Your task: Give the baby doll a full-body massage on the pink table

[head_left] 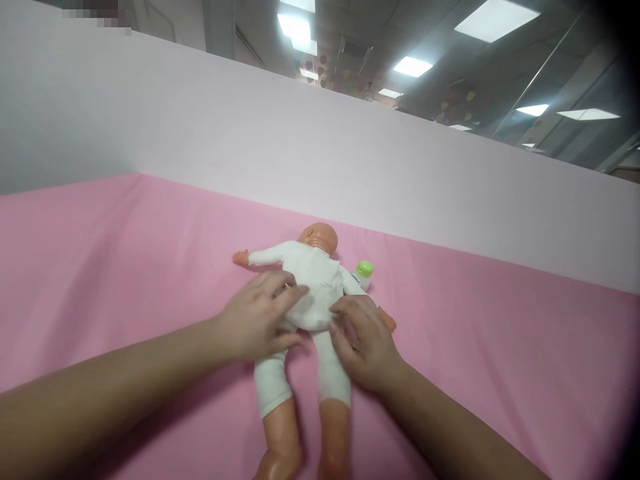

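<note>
A baby doll (315, 283) with a bald head, dressed in white, lies stretched out on a pink sheet (450, 360). Its arms reach out to the sides, and its bare lower legs point toward me. Over the doll's left-hand side in the picture is my left hand (265, 317), fingers and thumb spread, holding nothing. My right hand (367, 340) is at the opposite hip; its fingers are curled with a gap to the thumb, and I see nothing between them. Whether either hand presses on the clothing I cannot tell. A small bottle with a green cap (365, 270) stands beside the doll's right-hand arm.
A pale raised wall (320, 153) borders the pink surface at the back and left. Beyond it are a ceiling with bright light panels (413, 67) and glass with small heart shapes.
</note>
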A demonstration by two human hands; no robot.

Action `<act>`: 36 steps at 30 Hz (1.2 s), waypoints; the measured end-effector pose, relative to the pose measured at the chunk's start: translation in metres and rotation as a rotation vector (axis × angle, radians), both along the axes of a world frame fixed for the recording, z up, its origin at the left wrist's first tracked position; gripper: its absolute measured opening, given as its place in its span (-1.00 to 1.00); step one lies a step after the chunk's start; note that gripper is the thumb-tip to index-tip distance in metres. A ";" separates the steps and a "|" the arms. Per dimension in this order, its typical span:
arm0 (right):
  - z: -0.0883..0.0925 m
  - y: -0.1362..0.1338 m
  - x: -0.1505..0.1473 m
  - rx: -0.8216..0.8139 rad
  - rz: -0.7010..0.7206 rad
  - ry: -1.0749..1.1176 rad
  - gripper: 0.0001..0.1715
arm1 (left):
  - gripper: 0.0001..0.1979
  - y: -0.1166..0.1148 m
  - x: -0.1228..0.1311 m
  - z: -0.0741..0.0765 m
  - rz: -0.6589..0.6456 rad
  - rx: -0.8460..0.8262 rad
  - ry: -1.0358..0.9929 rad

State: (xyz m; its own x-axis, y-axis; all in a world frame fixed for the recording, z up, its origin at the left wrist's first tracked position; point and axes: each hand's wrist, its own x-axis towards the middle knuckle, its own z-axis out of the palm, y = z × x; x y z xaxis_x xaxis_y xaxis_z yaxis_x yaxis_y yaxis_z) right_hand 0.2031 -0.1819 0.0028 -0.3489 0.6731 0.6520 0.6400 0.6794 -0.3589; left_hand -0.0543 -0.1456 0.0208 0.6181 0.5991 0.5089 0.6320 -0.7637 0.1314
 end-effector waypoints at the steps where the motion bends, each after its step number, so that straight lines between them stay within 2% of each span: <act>1: 0.001 -0.001 -0.001 -0.015 0.017 -0.019 -0.74 | -0.45 -0.005 0.004 0.003 -0.068 -0.003 0.008; 2: 0.001 -0.001 -0.002 -0.043 0.040 -0.045 -0.73 | -0.58 -0.010 0.008 0.005 -0.114 -0.031 0.025; 4: 0.002 -0.001 -0.005 -0.120 0.067 -0.087 -0.68 | -0.72 -0.014 0.015 0.007 -0.141 -0.109 0.056; 8: 0.005 0.002 -0.009 -0.231 0.093 -0.130 -0.67 | -0.77 -0.011 0.021 0.007 -0.089 -0.218 0.082; 13: 0.007 0.000 -0.009 -0.227 0.246 -0.090 -0.80 | -0.89 -0.011 0.020 0.009 -0.080 -0.271 0.075; 16: 0.005 -0.003 -0.007 -0.142 0.271 0.004 -0.80 | -0.88 -0.014 0.018 0.007 -0.119 -0.203 0.010; 20: 0.002 -0.005 -0.006 -0.023 0.169 0.052 -0.68 | -0.85 -0.015 0.015 0.004 -0.152 -0.006 -0.054; 22: 0.001 -0.004 -0.008 -0.054 0.126 0.023 -0.54 | -0.84 -0.013 0.014 0.003 -0.134 -0.003 -0.038; 24: 0.001 -0.003 -0.009 -0.126 0.119 -0.031 -0.50 | -0.83 -0.011 0.015 0.002 -0.119 -0.067 0.010; 27: 0.003 0.000 -0.010 -0.206 0.132 -0.079 -0.61 | -0.82 -0.009 0.016 0.001 -0.110 -0.150 0.051; 32: 0.010 -0.004 -0.009 -0.253 0.152 -0.090 -0.83 | -0.82 -0.008 0.015 0.003 -0.092 -0.176 0.051; 36: 0.008 -0.009 -0.010 -0.211 0.207 -0.075 -0.84 | -0.74 -0.010 0.013 0.004 -0.138 -0.151 0.022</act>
State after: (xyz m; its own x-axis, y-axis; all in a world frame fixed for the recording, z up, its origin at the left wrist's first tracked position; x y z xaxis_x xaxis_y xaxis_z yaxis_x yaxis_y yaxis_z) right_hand 0.1926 -0.1905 0.0104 -0.5345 0.7005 0.4729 0.5258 0.7137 -0.4628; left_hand -0.0415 -0.1560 0.0247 0.7095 0.5764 0.4055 0.5267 -0.8160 0.2383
